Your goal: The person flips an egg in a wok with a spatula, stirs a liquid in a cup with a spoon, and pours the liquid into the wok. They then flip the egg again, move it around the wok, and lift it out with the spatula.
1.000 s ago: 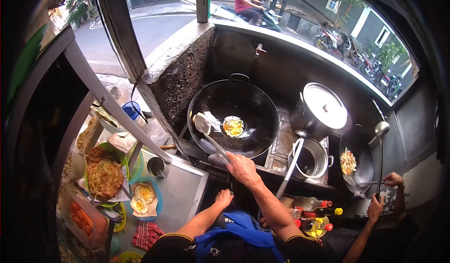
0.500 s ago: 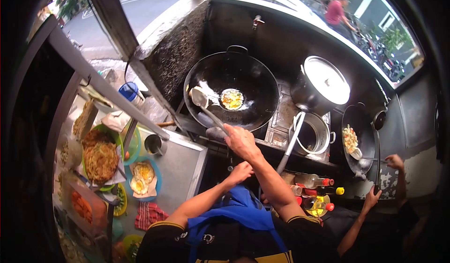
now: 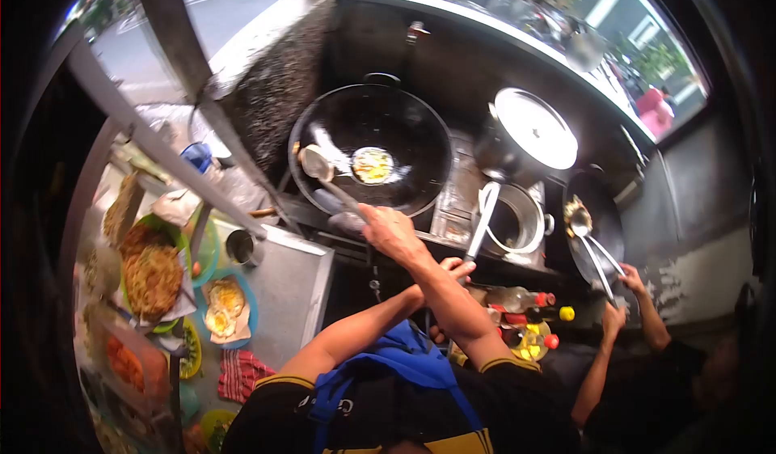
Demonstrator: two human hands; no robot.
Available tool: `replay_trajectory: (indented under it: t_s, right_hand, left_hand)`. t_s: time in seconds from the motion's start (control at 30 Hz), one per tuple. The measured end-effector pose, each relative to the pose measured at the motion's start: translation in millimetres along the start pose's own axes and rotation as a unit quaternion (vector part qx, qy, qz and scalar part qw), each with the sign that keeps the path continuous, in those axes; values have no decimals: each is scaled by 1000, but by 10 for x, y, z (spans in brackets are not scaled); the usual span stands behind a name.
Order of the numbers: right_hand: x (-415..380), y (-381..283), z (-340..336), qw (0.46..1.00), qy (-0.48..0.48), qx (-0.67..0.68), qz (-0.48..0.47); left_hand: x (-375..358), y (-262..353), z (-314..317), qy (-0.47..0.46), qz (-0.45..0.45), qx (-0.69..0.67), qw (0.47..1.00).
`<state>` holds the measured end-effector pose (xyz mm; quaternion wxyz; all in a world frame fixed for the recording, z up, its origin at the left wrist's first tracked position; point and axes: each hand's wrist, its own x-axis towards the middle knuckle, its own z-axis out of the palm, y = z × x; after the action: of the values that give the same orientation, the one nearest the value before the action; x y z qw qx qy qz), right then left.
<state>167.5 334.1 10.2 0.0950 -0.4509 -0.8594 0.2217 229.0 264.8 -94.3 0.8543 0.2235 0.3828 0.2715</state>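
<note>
Head view: your right fingers [image 3: 373,215] grip the ladle [image 3: 316,163] beside 1 egg [image 3: 373,165] in the wok [image 3: 408,118]; your left fingers [image 3: 461,269] are at a long handle [image 3: 482,224], grip unclear.

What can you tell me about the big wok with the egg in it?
The wok is wide, round and dark, apparently metal, with a shiny inside and a loop handle at its far rim. It sits open side up, left of the lidded pot. A white-and-yellow egg lies near its middle. The ladle reaches over its left part, gripped by the right hand; whether it touches the metal is unclear.
</note>
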Motion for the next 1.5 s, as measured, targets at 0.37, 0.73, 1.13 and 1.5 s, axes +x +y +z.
replay_trajectory:
  t_s: [0.37,0.73,1.13,1.5]
  right_hand:
    - [45,-32,6,1000,-2,14,5]
    - [91,-80,6,1000,15,18,10]
    - [139,-221,-251,998,-58,-14,20]
    - [140,-256,-347,998,-64,1,23]
  left_hand:
    - [10,-256,-107,137,327,277,893]
    - [-406,-24,65,72,281,-20,957]
    - [56,-102,-667,68,396,-96,911]
    - [-326,374,-635,72,335,-242,908]
